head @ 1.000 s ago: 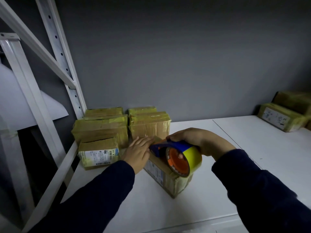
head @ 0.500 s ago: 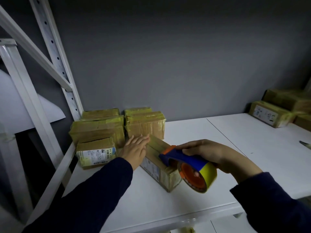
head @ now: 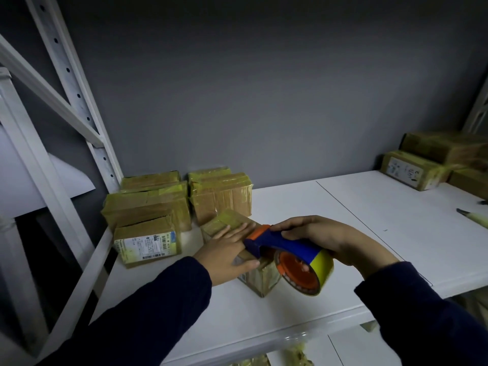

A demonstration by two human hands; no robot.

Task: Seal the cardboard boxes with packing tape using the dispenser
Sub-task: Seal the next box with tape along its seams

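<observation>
A small cardboard box (head: 264, 280) lies at an angle on the white shelf (head: 369, 220), near its front edge. My left hand (head: 224, 253) rests on the box's top with straight fingers and the thumb down its near side. My right hand (head: 330, 240) grips the blue and orange tape dispenser (head: 287, 253), which carries a yellow tape roll. The dispenser's blue nose sits over the box's near end, beside my left fingers. Much of the box is hidden by my hand and the dispenser.
Several taped boxes (head: 148, 204) are stacked at the back left beside a white rack upright (head: 79, 101); one labelled box (head: 148, 243) sits in front. More boxes (head: 412, 170) sit at the far right. A pen-like object (head: 472, 216) lies at the right edge.
The dispenser was drawn off the box's near end toward me, then came back up over that end. My left hand slid along the box top toward the near end.
</observation>
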